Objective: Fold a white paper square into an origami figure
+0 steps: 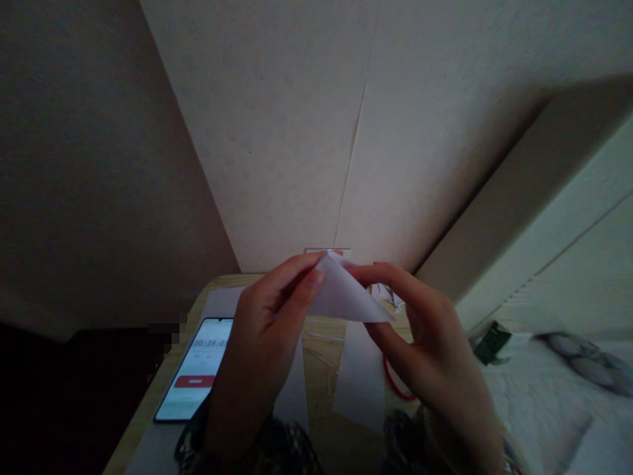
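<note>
My left hand (262, 330) and my right hand (425, 336) are raised above a small wooden table (316, 343) and both pinch a folded white paper (343, 293). The paper forms a triangle with a point at the upper middle and another at the right. The thumb and fingers of my left hand grip its left edge near the top. Fingers of my right hand hold its right side from behind and below.
A phone (195, 373) with a lit screen showing a timer lies on the table's left part. White sheets (361, 376) lie under my hands, with a red loop (393, 382) beside them. A bed with a dark green object (492, 341) is at the right. Walls stand close behind.
</note>
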A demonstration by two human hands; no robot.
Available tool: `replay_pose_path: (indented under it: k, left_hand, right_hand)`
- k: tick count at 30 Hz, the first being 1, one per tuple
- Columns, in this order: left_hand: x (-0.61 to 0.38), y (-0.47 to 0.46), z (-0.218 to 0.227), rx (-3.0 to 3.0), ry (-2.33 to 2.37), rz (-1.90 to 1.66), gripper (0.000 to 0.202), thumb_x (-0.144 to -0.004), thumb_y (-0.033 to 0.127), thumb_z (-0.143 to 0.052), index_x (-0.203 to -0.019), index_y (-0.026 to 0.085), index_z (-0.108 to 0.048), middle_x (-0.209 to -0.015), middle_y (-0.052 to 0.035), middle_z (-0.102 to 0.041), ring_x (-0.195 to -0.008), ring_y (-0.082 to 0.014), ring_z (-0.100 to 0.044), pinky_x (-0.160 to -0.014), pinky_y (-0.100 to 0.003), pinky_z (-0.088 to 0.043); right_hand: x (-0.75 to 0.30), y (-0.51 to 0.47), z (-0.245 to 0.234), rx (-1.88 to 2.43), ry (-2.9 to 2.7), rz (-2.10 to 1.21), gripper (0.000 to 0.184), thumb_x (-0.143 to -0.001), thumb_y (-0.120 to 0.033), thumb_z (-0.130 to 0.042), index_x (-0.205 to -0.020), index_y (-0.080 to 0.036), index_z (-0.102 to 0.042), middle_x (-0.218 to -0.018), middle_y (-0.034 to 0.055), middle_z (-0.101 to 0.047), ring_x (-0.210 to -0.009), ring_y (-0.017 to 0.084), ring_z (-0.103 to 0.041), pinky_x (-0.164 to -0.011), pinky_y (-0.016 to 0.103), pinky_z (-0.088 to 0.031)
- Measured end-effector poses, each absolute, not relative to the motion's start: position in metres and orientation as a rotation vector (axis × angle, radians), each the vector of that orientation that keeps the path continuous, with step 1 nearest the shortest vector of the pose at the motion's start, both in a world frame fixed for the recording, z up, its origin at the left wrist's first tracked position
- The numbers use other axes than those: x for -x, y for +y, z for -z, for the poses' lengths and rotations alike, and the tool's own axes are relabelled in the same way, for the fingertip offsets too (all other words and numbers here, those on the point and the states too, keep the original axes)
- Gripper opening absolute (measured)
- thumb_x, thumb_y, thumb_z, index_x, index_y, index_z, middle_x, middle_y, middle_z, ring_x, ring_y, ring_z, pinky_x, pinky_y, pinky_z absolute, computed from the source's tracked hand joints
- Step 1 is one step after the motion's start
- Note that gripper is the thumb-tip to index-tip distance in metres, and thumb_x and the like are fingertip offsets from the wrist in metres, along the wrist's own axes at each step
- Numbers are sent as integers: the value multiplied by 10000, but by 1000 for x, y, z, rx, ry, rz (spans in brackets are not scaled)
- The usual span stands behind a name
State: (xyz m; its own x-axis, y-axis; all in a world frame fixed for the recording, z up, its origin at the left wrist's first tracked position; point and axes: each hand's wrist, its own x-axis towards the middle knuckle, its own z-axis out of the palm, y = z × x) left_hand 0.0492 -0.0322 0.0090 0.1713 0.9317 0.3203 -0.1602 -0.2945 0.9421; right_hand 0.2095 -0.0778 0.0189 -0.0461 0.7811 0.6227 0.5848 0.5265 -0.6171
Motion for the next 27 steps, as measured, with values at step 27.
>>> replay_pose_path:
  k: [27]
  left_hand:
    - [-55,-38,-20,-1225,779,-1046,61,-881,251,-752,-929,256,-789,-770,-3,-798,-621,-140,-681,-538,-172,-466]
  right_hand:
    - [-225,-77,-20,1177,-1750,-122,501,-841,-10,-625,-1252,-297,-618,-927,-37,-781,-830,185,-757,-1050,469,-466]
